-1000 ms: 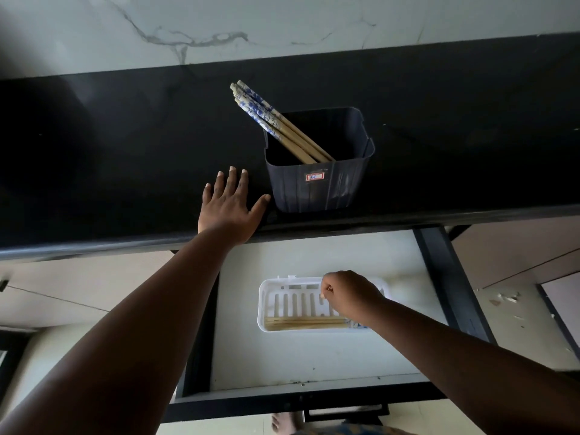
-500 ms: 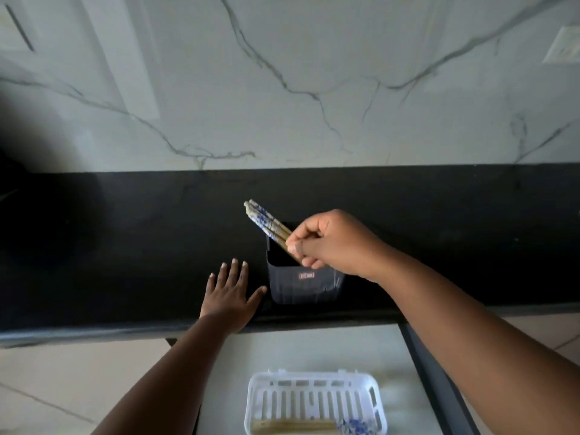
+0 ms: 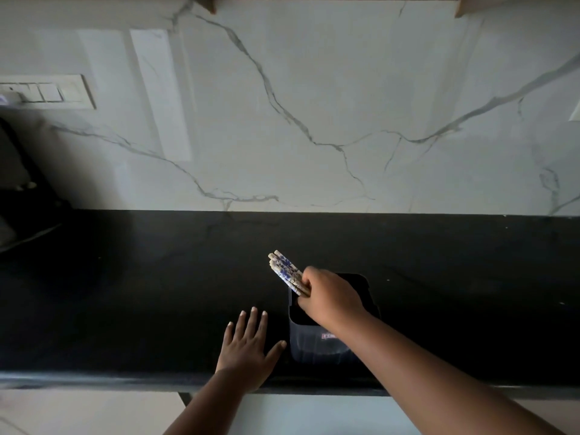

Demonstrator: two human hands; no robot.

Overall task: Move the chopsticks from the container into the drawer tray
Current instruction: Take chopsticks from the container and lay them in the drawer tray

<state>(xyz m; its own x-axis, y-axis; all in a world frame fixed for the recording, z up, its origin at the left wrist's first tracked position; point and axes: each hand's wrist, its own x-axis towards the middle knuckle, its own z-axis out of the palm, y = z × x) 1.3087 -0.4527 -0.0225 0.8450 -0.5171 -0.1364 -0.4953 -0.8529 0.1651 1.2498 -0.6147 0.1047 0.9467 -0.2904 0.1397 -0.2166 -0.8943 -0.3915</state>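
A dark grey plastic container (image 3: 317, 350) stands on the black countertop (image 3: 157, 293) near its front edge. Chopsticks (image 3: 284, 270) with blue and white patterned tops lean out of its back left corner. My right hand (image 3: 329, 298) is over the container's mouth, fingers curled round the chopsticks below their patterned ends. My left hand (image 3: 249, 350) lies flat on the countertop just left of the container, fingers spread. The drawer tray is out of view; only a pale strip of the open drawer (image 3: 298, 412) shows at the bottom.
A white marble wall (image 3: 314, 120) rises behind the counter, with a switch plate (image 3: 47, 92) at the left. A dark object (image 3: 18, 189) sits at the far left of the counter.
My right hand came up from the white tray in the drawer and took hold of the chopsticks in the container. The view tilted upward, so the tray dropped out of sight. My left hand stayed put.
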